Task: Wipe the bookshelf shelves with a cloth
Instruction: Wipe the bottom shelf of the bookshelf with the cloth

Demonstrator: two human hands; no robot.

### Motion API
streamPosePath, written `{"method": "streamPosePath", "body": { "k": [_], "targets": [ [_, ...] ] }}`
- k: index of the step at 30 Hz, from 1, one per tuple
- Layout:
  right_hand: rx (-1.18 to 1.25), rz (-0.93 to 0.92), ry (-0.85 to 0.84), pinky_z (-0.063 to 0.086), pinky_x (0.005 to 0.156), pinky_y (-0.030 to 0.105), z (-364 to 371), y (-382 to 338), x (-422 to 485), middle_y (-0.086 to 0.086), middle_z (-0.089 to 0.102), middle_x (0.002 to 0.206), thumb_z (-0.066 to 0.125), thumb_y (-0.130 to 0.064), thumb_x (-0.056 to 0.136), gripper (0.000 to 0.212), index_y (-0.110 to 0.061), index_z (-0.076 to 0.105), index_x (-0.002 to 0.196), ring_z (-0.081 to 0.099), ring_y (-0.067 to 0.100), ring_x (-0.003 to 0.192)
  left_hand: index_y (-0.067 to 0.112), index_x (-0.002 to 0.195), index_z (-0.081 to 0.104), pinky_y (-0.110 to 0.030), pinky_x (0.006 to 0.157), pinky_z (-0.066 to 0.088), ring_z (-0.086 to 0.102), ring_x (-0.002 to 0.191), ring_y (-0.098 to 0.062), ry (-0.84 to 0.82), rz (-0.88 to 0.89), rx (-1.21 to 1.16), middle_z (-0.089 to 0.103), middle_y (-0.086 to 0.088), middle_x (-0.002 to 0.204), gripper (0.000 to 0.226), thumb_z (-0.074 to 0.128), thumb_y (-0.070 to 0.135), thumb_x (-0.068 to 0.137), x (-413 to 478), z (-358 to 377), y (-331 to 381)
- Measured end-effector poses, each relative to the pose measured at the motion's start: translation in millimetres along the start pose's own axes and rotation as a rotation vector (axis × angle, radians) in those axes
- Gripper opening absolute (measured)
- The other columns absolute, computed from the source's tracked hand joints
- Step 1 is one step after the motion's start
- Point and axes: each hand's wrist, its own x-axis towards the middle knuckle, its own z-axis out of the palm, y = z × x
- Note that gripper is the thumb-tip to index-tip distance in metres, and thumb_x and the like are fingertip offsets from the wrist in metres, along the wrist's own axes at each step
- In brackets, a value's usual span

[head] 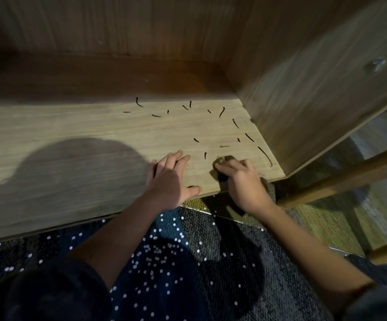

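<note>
A light wooden shelf board fills the middle of the view, with several dark curved marks scattered over its right part. My right hand presses a dark crumpled cloth onto the board near its front right corner; the hand is blurred. A little to the left, my left hand rests flat on the board with its fingers spread and its thumb at the front edge.
The shelf's back panel and right side panel close off the far and right sides. Below the board lies a dark carpet with white dots. Wooden bars stand to the right.
</note>
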Motion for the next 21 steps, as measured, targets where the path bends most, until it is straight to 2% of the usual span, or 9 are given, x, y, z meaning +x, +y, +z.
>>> {"method": "streamPosePath", "body": {
  "k": [2,4,7,9,13,16,21],
  "targets": [
    [-0.012,0.114,-0.025,0.036,0.095,0.04,-3.4,15.5,28.5,0.002,0.05,0.133,0.043,0.008,0.086,0.055,-0.017,0.048,0.134,0.038,0.026,0.107,0.028,0.15,0.008,-0.038,0.114,-0.011,-0.003,0.143,-0.016,0.001,-0.001,-0.002,-0.002,0.009,0.157,0.086,0.055,0.057,0.084,-0.1,0.4,-0.2],
    [-0.015,0.154,-0.017,0.035,0.096,0.04,-3.2,10.8,45.5,0.004,0.051,0.133,0.041,0.008,0.086,0.052,-0.016,0.052,0.131,0.038,0.029,0.108,0.028,0.15,0.008,-0.038,0.114,-0.011,-0.002,0.144,-0.016,0.004,-0.001,-0.003,-0.001,0.009,0.157,0.086,0.055,0.057,0.084,-0.6,0.1,0.1],
    [0.017,0.037,0.006,0.038,0.094,0.04,4.9,-13.0,20.1,0.002,0.051,0.133,0.045,0.006,0.086,0.049,-0.016,0.054,0.129,0.041,0.026,0.107,0.028,0.15,0.008,-0.039,0.114,-0.009,-0.001,0.144,-0.016,0.005,0.002,-0.001,-0.002,0.009,0.157,0.086,0.054,0.058,0.084,-1.3,-0.9,1.2],
    [0.073,-0.037,0.037,0.038,0.093,0.038,4.6,-15.2,-4.1,0.002,0.049,0.137,0.045,0.006,0.087,0.052,-0.017,0.05,0.133,0.041,0.024,0.107,0.028,0.15,0.007,-0.04,0.114,-0.009,-0.001,0.144,-0.017,0.001,0.004,0.005,-0.002,0.009,0.157,0.086,0.054,0.058,0.084,-1.1,-1.5,0.0],
    [0.001,0.152,0.001,0.032,0.104,0.041,1.6,36.8,41.8,-0.001,0.044,0.142,0.042,0.003,0.089,0.05,-0.019,0.048,0.134,0.04,0.026,0.12,0.028,0.15,0.007,-0.039,0.114,-0.009,0.0,0.144,-0.017,-0.007,-0.003,0.026,-0.002,0.009,0.157,0.086,0.053,0.059,0.084,-1.8,-1.6,0.6],
    [-0.007,0.173,-0.006,0.024,0.11,0.043,4.0,36.8,72.3,0.005,0.044,0.142,0.04,0.007,0.086,0.053,-0.015,0.049,0.134,0.036,0.033,0.126,0.027,0.15,0.007,-0.039,0.114,-0.01,-0.001,0.144,-0.017,-0.009,0.003,0.016,-0.002,0.009,0.157,0.086,0.054,0.057,0.084,-2.2,-2.6,1.6],
    [0.023,-0.029,0.019,0.034,0.1,0.039,10.6,13.2,35.1,-0.002,0.042,0.144,0.042,0.006,0.086,0.055,-0.019,0.048,0.135,0.04,0.026,0.114,0.027,0.15,0.006,-0.039,0.114,-0.008,-0.003,0.144,-0.017,-0.009,-0.002,0.023,-0.004,0.009,0.157,0.085,0.053,0.057,0.085,-2.2,-3.2,1.7]
  ]
}}
